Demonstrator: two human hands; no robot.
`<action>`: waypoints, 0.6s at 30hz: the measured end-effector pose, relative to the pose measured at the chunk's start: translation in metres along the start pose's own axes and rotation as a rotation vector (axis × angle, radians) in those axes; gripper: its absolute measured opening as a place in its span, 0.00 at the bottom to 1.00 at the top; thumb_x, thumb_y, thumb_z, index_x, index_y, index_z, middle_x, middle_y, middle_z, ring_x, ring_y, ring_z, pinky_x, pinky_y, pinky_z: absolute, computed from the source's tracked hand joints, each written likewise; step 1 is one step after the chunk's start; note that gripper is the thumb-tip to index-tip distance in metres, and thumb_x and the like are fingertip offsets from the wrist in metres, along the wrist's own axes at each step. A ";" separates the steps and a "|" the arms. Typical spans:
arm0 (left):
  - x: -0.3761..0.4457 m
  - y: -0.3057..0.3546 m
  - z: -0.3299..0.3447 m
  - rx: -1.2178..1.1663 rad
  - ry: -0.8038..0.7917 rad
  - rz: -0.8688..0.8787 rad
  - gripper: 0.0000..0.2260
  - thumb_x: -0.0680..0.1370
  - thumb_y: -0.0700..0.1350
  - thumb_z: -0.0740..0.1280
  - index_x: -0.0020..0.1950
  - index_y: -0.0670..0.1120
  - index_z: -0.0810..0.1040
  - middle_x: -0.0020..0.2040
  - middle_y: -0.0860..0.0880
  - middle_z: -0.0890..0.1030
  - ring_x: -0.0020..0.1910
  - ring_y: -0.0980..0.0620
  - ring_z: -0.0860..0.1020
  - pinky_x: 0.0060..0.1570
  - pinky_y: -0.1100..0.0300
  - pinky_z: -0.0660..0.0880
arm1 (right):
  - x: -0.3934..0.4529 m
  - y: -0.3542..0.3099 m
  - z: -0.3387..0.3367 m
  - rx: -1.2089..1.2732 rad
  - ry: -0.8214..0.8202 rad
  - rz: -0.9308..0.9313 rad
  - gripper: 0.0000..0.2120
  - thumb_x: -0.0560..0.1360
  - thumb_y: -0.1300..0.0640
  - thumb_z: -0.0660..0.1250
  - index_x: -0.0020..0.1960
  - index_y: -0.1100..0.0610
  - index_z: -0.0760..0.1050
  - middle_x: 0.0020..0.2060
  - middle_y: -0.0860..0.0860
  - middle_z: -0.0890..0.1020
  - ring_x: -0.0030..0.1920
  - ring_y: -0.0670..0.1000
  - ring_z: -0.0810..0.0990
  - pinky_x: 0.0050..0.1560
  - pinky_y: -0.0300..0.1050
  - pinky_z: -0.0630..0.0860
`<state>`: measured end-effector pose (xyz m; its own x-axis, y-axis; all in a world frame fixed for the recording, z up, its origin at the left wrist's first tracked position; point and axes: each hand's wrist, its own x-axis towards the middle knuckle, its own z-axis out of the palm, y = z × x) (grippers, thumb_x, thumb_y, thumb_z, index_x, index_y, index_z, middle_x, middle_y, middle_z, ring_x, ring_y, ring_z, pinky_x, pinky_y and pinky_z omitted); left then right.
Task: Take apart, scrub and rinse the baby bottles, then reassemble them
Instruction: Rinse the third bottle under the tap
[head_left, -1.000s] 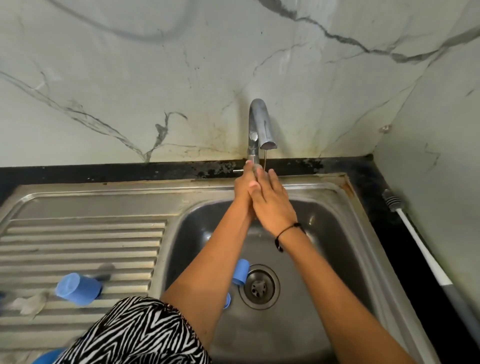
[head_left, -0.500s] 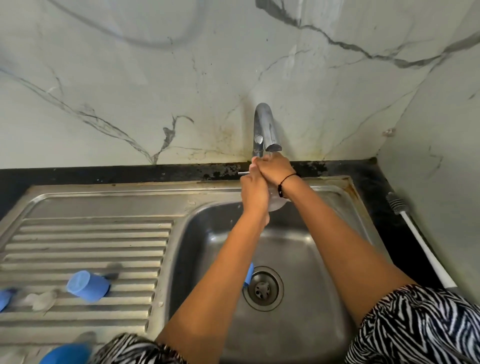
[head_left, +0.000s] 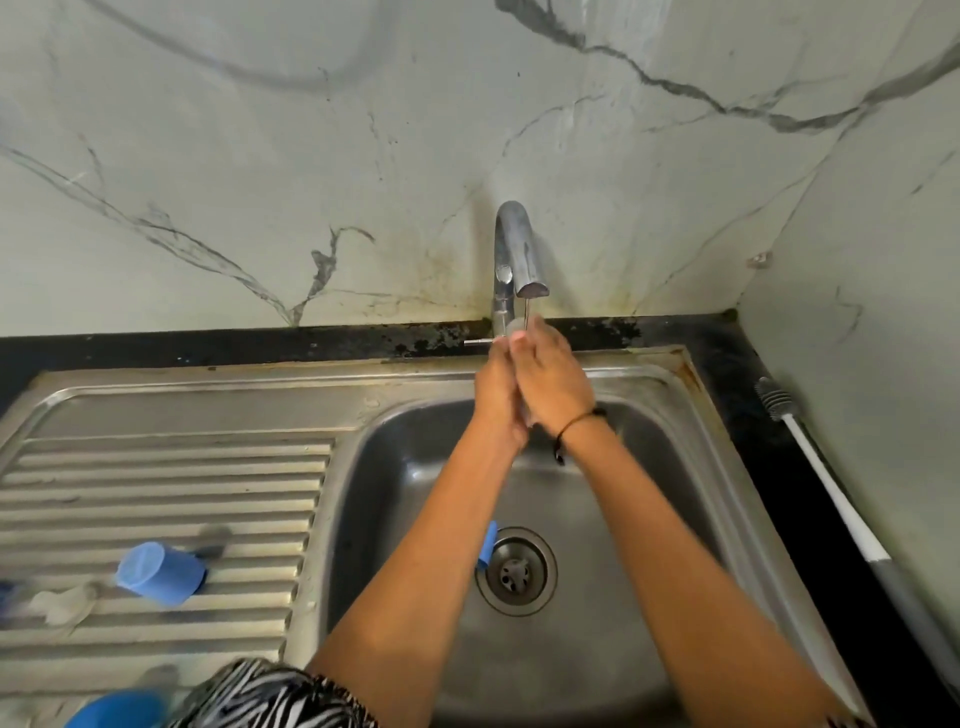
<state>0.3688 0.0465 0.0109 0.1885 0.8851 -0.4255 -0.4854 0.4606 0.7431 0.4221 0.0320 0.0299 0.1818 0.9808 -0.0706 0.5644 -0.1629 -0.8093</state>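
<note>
— Bottle parts lie scattered: a blue cap (head_left: 160, 572) on its side on the draining board (head_left: 166, 483), at nine o'clock from the drain (head_left: 516, 570); another blue piece (head_left: 488, 543) beside the drain, half hidden by the left forearm.

— And the hands?

— Left hand (head_left: 498, 400) and right hand (head_left: 553, 382) are pressed together under the tap (head_left: 514, 254), at twelve o'clock of the sink (head_left: 691, 467), seemingly so the thin stream rinses something small and pale (head_left: 517, 326) showing at the fingertips. Whether the fingers curl round it, I cannot tell.

— Anything in the way?

— A bottle brush (head_left: 826, 483) lies on the table at three o'clock, well apart; a pale teat-like piece (head_left: 62, 605) lies just left of the cap.
</note>
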 end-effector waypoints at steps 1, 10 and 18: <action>0.000 0.000 0.000 -0.023 -0.035 -0.024 0.18 0.83 0.53 0.53 0.58 0.44 0.77 0.49 0.45 0.82 0.50 0.47 0.80 0.39 0.58 0.78 | 0.011 -0.005 -0.007 0.101 -0.032 0.027 0.20 0.81 0.49 0.53 0.71 0.55 0.64 0.68 0.57 0.69 0.67 0.57 0.69 0.66 0.50 0.66; 0.002 0.019 -0.007 0.279 0.102 -0.005 0.18 0.83 0.48 0.52 0.67 0.40 0.71 0.59 0.40 0.78 0.57 0.43 0.78 0.50 0.55 0.75 | 0.027 -0.019 -0.001 -0.068 -0.129 0.035 0.17 0.82 0.55 0.51 0.68 0.58 0.67 0.60 0.60 0.76 0.59 0.58 0.74 0.57 0.48 0.70; 0.010 0.015 -0.008 0.062 -0.073 0.034 0.17 0.84 0.50 0.49 0.52 0.43 0.74 0.44 0.47 0.79 0.44 0.54 0.78 0.44 0.66 0.74 | -0.034 -0.008 0.013 -0.312 -0.034 -0.179 0.24 0.82 0.52 0.48 0.77 0.56 0.52 0.77 0.51 0.51 0.76 0.47 0.45 0.74 0.46 0.41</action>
<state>0.3560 0.0618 0.0136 0.2358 0.9018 -0.3621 -0.4394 0.4313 0.7880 0.4004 0.0015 0.0313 0.0334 0.9989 0.0326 0.8044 -0.0075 -0.5940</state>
